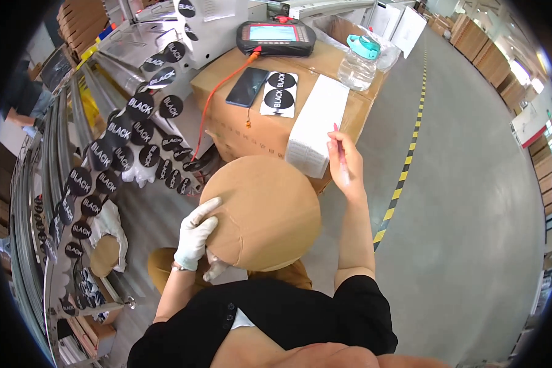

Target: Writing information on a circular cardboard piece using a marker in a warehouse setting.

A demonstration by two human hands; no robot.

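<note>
My left hand [195, 238], in a white glove, grips the left edge of a round brown cardboard disc [267, 211], its thumb and a finger lying on the top face. The disc has a creased line near that hand and is held over my lap. Below it a bit of white glove-like cloth [214, 268] shows, mostly hidden. My bare right hand [345, 164] is closed around a pink pen [341, 153], beside a white sheet of paper [320, 113] that hangs over the front edge of a large cardboard box [245, 132].
On the box lie a dark phone [246, 86], a card with round black stickers [279, 95], a handheld screen device [276, 38] with an orange cable, and a clear bottle [359, 63] with a teal lid. Strips of black round stickers [119, 129] hang at left by metal rails. A yellow-black floor line [411, 144] runs at right.
</note>
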